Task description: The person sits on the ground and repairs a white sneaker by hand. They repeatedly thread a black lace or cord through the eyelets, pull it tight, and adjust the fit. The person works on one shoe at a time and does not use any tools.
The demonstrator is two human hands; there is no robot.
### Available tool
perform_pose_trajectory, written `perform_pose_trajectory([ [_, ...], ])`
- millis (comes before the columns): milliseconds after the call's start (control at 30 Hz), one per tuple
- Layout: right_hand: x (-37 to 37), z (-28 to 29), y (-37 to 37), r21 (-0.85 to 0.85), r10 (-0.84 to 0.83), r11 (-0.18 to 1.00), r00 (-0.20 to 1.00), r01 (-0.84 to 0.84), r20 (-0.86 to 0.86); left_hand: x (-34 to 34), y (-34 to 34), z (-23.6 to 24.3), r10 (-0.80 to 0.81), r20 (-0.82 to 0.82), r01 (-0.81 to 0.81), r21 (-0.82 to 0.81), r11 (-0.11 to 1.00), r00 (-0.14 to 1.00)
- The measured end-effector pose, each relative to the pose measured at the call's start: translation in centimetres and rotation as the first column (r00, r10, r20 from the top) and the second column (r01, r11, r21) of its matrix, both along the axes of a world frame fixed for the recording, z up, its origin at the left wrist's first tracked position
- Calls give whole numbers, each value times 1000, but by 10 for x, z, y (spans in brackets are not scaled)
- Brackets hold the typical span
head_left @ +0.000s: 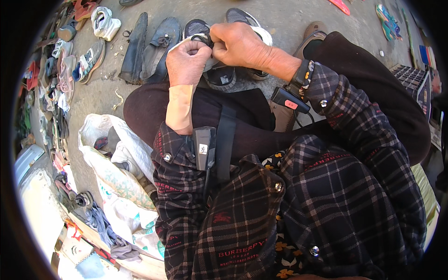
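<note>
Both hands meet over a black-and-grey sneaker [196, 27] on the ground in front of me. My left hand [186, 58] is closed, its fingers pinched at a dark lace-like strand [202, 39] above that shoe. Right beside it, my right hand [240, 44] is curled shut against the same strand; its fingertips are mostly hidden. The mate of the sneaker, a dark shoe with a white sole [262, 35], stands behind my right hand. A dark shoe heel [220, 77] shows just below the hands. To the left lie two black flat shoes [136, 49] [161, 49].
A white sack [91, 133] with shoes in it lies by my left knee. Rows of shoes [67, 74] spread along the left. A white sneaker [105, 23] and a striped one [89, 60] stand nearer. At right are a dark crate [410, 77] and a colourful sandal [388, 22].
</note>
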State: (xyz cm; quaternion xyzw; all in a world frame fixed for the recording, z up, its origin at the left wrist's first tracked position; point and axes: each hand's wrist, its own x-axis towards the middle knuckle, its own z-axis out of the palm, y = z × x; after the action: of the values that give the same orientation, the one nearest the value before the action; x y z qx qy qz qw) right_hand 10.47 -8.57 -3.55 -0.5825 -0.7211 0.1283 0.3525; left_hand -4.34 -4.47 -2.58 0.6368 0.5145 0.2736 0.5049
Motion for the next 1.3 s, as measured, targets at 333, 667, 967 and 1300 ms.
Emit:
perform_pose_trajectory([
  [333, -11, 9, -1, -46, -34, 998, 976, 45, 217, 2, 1, -3, 43, 19, -43, -11, 999, 999],
  [667, -5, 2, 4, 111, -23, 994, 990, 7, 142, 0, 4, -10, 30, 14, -31, 109, 994, 999],
  [967, 26, 1, 6, -122, -89, 991, 932, 49, -350, -1, 5, -14, 30, 49, -38, 170, 985, 998],
  [1300, 8, 0, 11, 214, 8, 976, 980, 35, -197, 4, 1, -10, -51, -48, 58, 157, 986, 998],
])
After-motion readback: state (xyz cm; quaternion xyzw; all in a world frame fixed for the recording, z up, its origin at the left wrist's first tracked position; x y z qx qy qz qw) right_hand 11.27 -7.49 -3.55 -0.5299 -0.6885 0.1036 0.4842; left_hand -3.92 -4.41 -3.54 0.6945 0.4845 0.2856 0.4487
